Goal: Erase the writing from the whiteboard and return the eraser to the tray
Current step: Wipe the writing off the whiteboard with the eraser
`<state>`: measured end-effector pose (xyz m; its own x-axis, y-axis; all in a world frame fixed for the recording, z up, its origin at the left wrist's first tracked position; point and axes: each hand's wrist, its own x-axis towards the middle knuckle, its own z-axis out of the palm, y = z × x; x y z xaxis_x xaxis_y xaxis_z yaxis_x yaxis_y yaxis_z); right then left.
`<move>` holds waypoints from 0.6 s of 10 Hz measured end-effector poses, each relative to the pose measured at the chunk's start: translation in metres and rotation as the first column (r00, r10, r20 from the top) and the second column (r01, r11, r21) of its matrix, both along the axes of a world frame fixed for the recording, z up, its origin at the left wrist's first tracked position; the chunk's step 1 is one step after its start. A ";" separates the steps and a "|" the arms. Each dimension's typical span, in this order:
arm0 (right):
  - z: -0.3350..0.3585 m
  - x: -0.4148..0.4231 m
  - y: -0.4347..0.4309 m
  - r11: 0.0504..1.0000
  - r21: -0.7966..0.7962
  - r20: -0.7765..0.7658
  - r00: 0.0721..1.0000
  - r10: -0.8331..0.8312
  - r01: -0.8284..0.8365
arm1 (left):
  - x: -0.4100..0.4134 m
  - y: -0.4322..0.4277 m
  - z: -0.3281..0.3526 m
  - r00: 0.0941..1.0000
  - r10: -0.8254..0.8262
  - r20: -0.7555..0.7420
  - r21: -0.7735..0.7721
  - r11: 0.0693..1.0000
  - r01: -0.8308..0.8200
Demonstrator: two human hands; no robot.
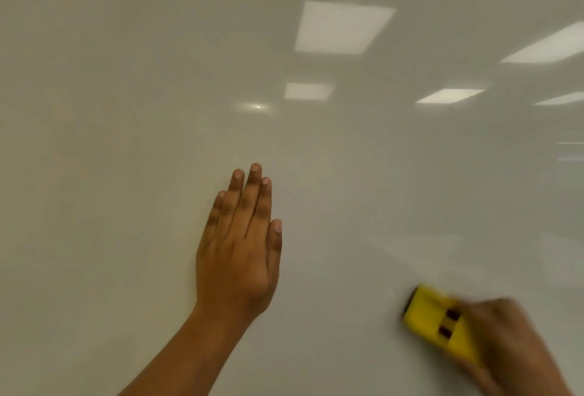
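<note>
The whiteboard (126,111) fills the whole view, and I see no writing on the part that shows. My left hand (240,247) lies flat against the board near the middle, fingers straight and close together, holding nothing. At the lower right my right hand (512,348) grips a yellow eraser (433,320) with a dark felt edge, pressed to the board. That hand and the eraser are blurred by motion. The tray is out of view.
Ceiling light panels are reflected in the glossy board at the upper right (344,27). No edge or frame of the board is visible.
</note>
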<state>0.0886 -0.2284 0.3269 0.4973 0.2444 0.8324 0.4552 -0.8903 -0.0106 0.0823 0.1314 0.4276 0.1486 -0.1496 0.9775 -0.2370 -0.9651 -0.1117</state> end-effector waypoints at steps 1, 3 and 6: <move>0.052 0.010 -0.028 0.901 0.434 0.128 0.988 -0.087 0.023 | 0.009 -0.005 -0.011 0.996 0.076 -0.035 0.027 0.997 -0.075; 0.144 0.023 0.057 0.808 0.565 0.421 0.900 -0.110 -0.166 | 0.017 -0.002 -0.016 0.996 0.084 0.005 0.041 0.996 -0.084; -0.002 0.008 0.061 0.959 0.110 0.305 0.928 0.216 -0.260 | 0.016 0.000 -0.015 0.999 0.048 0.013 0.033 0.998 -0.048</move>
